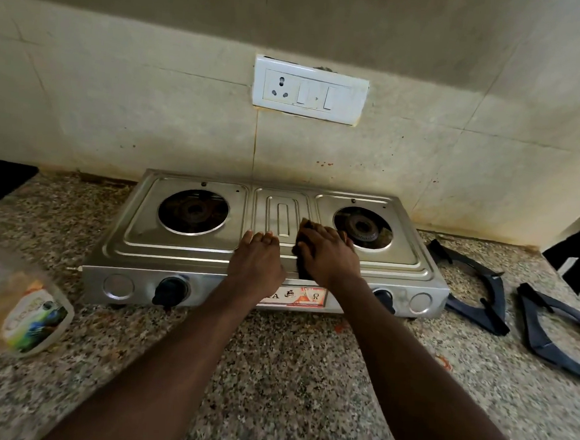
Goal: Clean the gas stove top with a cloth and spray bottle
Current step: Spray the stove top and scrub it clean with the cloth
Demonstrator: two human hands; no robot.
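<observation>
Mostly hidden, the cloth (pixel 306 226) lies pressed flat beneath the right hand (pixel 327 253).

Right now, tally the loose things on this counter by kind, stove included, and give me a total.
Gas stove: 1
Pan supports: 2
Cloth: 1
Plastic container: 1
Total: 5
</observation>
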